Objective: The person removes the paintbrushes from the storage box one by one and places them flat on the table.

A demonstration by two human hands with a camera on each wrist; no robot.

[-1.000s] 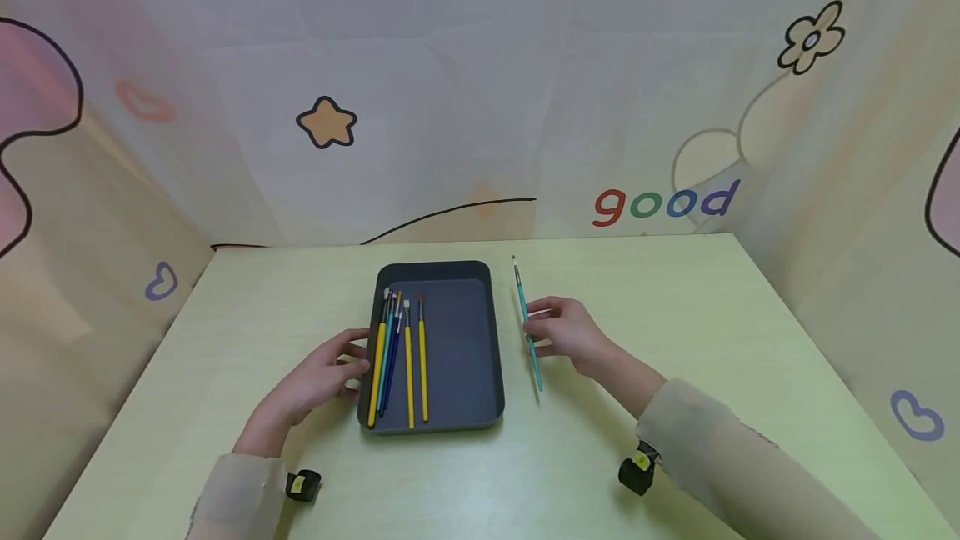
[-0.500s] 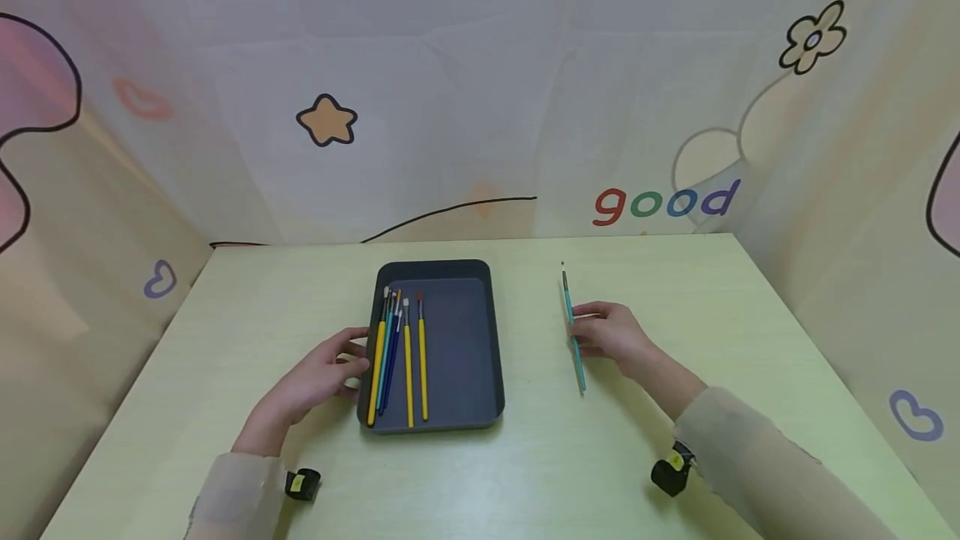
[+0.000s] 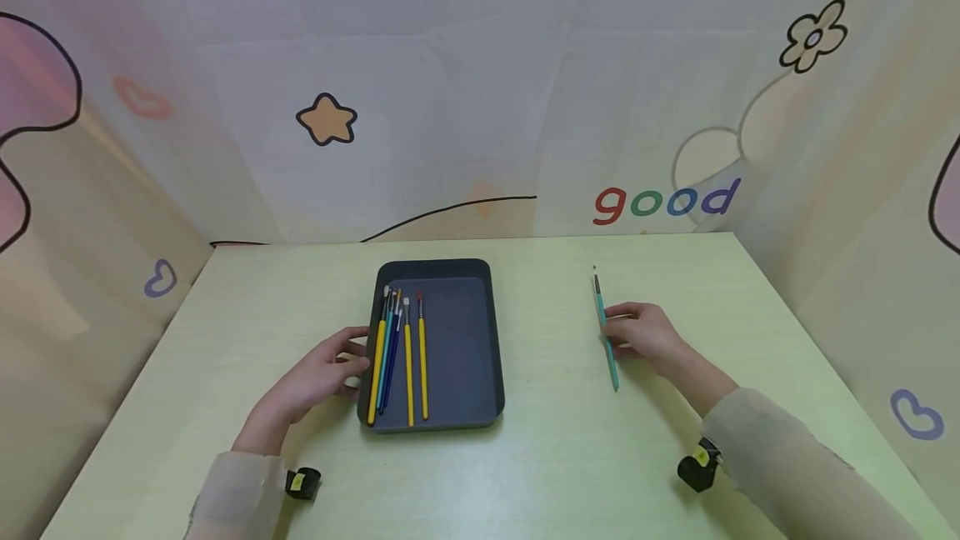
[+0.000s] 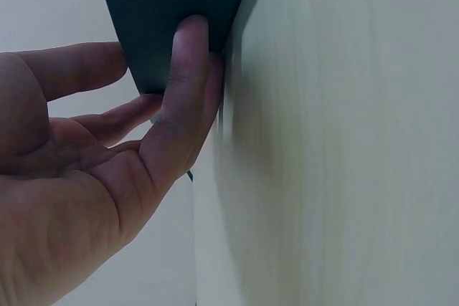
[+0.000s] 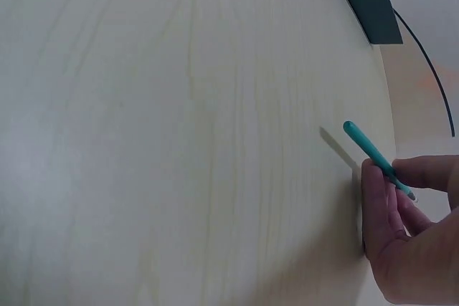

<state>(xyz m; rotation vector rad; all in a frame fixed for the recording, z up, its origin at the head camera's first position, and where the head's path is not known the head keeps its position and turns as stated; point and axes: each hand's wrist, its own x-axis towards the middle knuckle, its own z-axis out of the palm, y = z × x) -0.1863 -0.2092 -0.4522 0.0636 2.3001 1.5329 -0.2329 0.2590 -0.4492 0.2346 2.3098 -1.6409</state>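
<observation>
My right hand point(image 3: 647, 332) pinches a teal paintbrush point(image 3: 607, 340) between thumb and fingers, right of the tray. The brush's bristle end points away from me; in the right wrist view its rounded handle end point(image 5: 358, 134) sticks out past the fingers, over its shadow on the table. My left hand point(image 3: 322, 372) touches the left outer wall of a dark grey tray point(image 3: 465, 357); in the left wrist view fingertips point(image 4: 190, 41) rest against that wall point(image 4: 154, 5). Several paintbrushes lie along the tray's left half, among them a yellow-handled brush point(image 3: 423, 369) and a dark blue one point(image 3: 391, 365).
The pale wood-grained table point(image 3: 547, 473) reaches back to a printed cloth backdrop point(image 3: 450, 107), with cloth at both sides too. A small black wrist camera point(image 3: 303, 484) sits by the left sleeve, and another black camera point(image 3: 698, 467) by the right sleeve.
My right hand has carried the teal paintbrush rightward, away from beside the tray, and moves less in the latest half second. The left hand, the tray and its brushes stay in place.
</observation>
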